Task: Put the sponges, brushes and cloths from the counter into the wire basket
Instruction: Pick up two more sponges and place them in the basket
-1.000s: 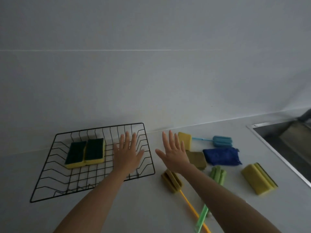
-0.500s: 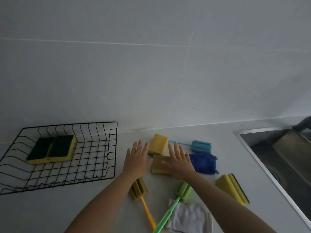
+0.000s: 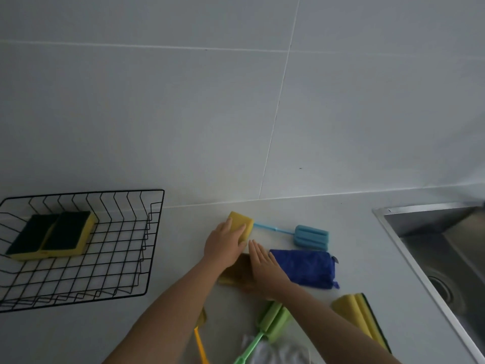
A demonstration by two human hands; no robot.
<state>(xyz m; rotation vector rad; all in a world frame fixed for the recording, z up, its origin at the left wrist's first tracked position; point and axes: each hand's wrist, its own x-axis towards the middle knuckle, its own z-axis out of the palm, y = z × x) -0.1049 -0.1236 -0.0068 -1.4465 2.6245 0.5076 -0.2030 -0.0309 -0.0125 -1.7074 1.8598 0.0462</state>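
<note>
- The left hand [image 3: 226,244] is laid over the plain yellow rectangular sponge [image 3: 242,225], fingers curled loosely on its top; a full grip cannot be confirmed.
- The right hand [image 3: 263,266] is held flat and spread, resting on the olive-brown flat sponge [image 3: 231,275], nothing clasped.
- The folded blue cloth [image 3: 307,267] lies just at 3 o'clock of the right hand.
- The black wire basket [image 3: 147,248], at 9 o'clock of the hands, holds two yellow sponges with dark green pads [image 3: 52,236].

No text, label, brand or number can be read anywhere — the light is dim, and the small tag on the blue cloth [image 3: 304,267] may carry print, but it is too small to tell.
</note>
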